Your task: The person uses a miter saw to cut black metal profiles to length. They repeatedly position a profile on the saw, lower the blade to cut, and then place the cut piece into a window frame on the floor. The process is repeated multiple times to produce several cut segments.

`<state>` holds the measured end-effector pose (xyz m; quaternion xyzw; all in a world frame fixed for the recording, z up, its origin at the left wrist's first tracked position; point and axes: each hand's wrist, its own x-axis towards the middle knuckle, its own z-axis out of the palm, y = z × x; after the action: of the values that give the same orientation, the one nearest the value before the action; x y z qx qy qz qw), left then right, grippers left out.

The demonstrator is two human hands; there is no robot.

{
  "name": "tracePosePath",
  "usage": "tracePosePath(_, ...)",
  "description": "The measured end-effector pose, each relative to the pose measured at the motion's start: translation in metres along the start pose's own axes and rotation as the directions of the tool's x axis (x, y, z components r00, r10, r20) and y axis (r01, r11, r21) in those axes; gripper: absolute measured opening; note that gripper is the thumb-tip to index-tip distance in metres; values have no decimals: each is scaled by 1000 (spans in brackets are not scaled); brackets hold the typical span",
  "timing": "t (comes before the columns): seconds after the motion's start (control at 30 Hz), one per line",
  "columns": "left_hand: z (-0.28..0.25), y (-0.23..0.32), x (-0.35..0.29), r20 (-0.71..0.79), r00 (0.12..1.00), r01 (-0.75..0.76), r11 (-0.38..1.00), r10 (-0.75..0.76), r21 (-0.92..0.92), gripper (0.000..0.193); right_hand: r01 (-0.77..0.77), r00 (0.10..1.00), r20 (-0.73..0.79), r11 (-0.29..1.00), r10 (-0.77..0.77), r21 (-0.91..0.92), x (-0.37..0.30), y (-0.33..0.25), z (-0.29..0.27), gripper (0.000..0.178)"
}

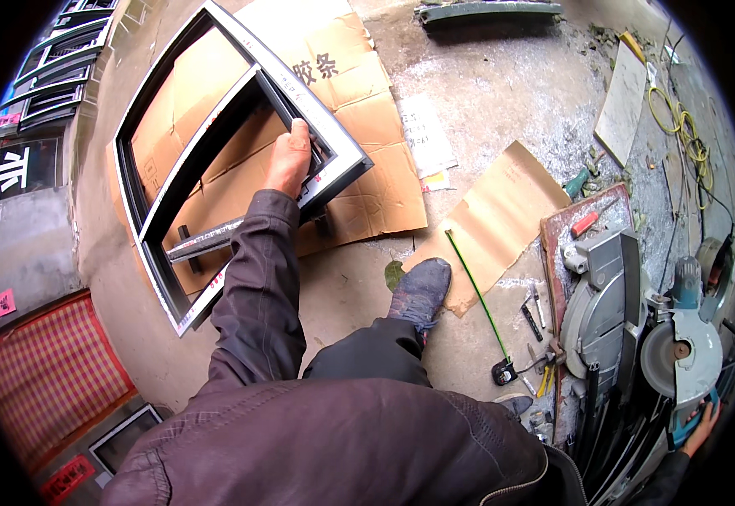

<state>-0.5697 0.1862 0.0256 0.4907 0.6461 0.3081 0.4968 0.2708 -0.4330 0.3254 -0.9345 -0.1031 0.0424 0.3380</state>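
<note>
My left hand (pixel 290 162) is closed around the right-hand side of a black-and-white window frame (pixel 207 131). The frame stands tilted over brown cardboard, and a narrower framed opening within it lies nearest my arm. A grey metal strip (pixel 207 240) crosses the lower part of that opening. At the far lower right, my right hand (pixel 705 428) is wrapped round the teal handle of a cut-off saw (pixel 682 350), whose round blade faces up. The dark sleeve behind this hand leaves the picture at the lower edge.
Flattened cardboard (pixel 359 110) covers the floor, with a smaller brown sheet (pixel 494 219) by my shoe (pixel 422 291). A tape measure (pixel 504 371) lies pulled out beside hand tools. A red-handled screwdriver (pixel 585 223) rests on a board; yellow cable (pixel 692 139) coils further right.
</note>
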Motion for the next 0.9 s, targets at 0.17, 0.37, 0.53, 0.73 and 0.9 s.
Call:
tracePosePath(0.17,0,-3,3,-5,1000,-18,1000,18,-1,69,11,1000,3,1000,-10,-9,2,2,-1,55)
tracePosePath(0.37,-4,-3,6,-67,998,33,983,-22,179,67,21,1000,11,1000,-21,-9,5,4,-2,56)
tracePosePath(0.53,-5,-1,2,-7,996,91,996,-91,-27,60,23,1000,7,1000,-23,-4,0,2,1,57)
tracePosePath(0.73,-10,4,-7,-25,993,117,991,-116,68,59,35,999,13,999,-35,-5,7,2,-6,56)
tracePosePath(0.9,-17,4,-12,49,989,140,986,-136,-92,59,23,1000,9,1000,-23,8,5,4,-2,55)
